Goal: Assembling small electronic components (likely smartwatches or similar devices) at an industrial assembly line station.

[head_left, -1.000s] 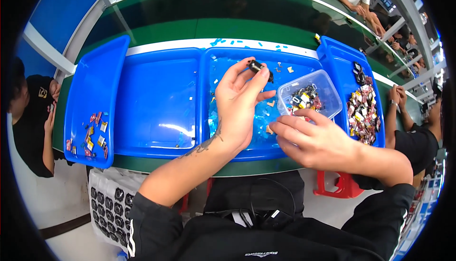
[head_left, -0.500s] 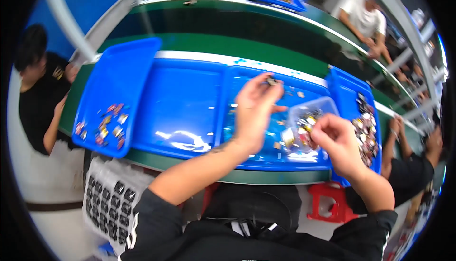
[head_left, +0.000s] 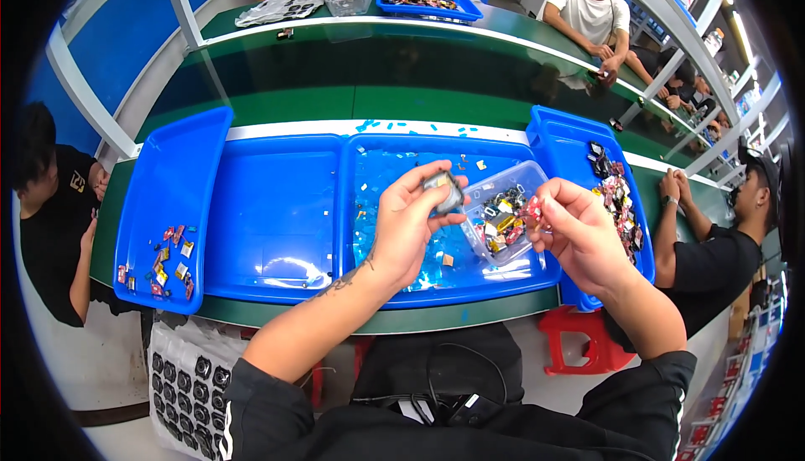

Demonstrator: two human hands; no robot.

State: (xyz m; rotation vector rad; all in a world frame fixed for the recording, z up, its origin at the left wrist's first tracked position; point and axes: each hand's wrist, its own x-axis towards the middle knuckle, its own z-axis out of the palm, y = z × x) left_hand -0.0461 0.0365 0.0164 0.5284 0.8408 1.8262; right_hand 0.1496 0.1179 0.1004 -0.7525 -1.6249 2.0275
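Observation:
My left hand (head_left: 407, 230) pinches a small dark grey casing with rounded edges (head_left: 443, 192) between thumb and fingers, above a blue tray (head_left: 381, 149). Just right of it stands a clear plastic box (head_left: 490, 188) filled with small mixed parts, among them yellow, black and red pieces. Over the box's right side, the thumb and fingers of my right hand (head_left: 591, 239) close on a small red part (head_left: 534, 211); its exact kind is too small to tell. Blue film scraps and a small orange-tan square (head_left: 448, 260) lie in the tray.
A tilted blue tray (head_left: 172, 184) at left carries several small coloured parts, beside another blue tray (head_left: 268, 159). More parts fill the blue tray (head_left: 549, 125) at right. Below the table are a red stool (head_left: 579, 335) and a sheet of black pieces (head_left: 189, 385). Several people sit around.
My right hand has risen from the parts in the clear box and now shows a red part in its fingertips. The casing in my left hand is lower and turned. The whole view has shifted.

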